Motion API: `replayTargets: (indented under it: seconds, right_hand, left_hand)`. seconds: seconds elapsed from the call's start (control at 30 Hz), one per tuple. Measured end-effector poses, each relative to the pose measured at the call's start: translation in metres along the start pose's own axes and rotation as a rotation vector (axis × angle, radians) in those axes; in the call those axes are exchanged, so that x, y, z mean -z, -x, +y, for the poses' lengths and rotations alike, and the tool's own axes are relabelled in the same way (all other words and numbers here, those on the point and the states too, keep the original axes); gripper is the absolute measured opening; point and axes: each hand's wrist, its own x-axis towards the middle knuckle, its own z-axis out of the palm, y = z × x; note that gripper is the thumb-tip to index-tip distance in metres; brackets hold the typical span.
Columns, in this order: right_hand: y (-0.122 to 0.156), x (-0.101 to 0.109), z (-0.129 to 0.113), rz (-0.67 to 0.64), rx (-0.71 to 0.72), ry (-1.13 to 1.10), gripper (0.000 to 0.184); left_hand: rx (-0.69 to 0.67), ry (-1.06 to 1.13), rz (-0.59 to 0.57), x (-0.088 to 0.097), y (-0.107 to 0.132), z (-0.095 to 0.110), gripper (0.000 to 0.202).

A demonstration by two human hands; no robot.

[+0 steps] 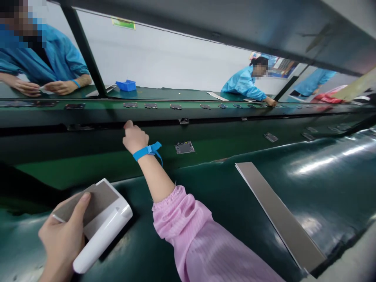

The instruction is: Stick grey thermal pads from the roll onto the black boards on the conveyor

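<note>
Grey sheet [101, 199] sits held in left fingers [78, 209]; unclear whether right fingers [128, 124] or blue bin [127, 86] hold anything.

Blue bin [126, 85] (green poster [123, 23] above).

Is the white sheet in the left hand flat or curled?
Curled: the white sheet in the left hand bends into a rounded roll along one side.

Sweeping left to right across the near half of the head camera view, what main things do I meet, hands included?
Left hand → right hand → nearest circuit board → long grey strip.
</note>
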Motion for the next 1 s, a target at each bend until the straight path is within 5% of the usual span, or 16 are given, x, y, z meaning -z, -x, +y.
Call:
replayTargets:
  seconds: [0.17, 0.33, 0.63, 1.0]
  right_hand:
    - [0.002, -0.013, 0.005, -0.321, -0.058, 0.059, 0.039]
    - [-0.006, -0.019, 0.005, -0.361, -0.005, 0.038, 0.032]
    - [0.009, -0.004, -0.026, -0.805, 0.485, -0.273, 0.032]
    - [0.012, -0.012, -0.040, -0.822, 0.620, -0.249, 0.034]
  left_hand:
    - [-0.059, 0.023, -0.076, 0.001, -0.012, -0.017, 0.050]
    - [-0.170, 0.117, -0.190, 0.004, -0.020, -0.034, 0.047]
    - [-0.146, 0.289, -0.242, 0.005, -0.019, -0.037, 0.037]
    - [-0.122, 0.341, -0.220, 0.007, -0.018, -0.036, 0.038]
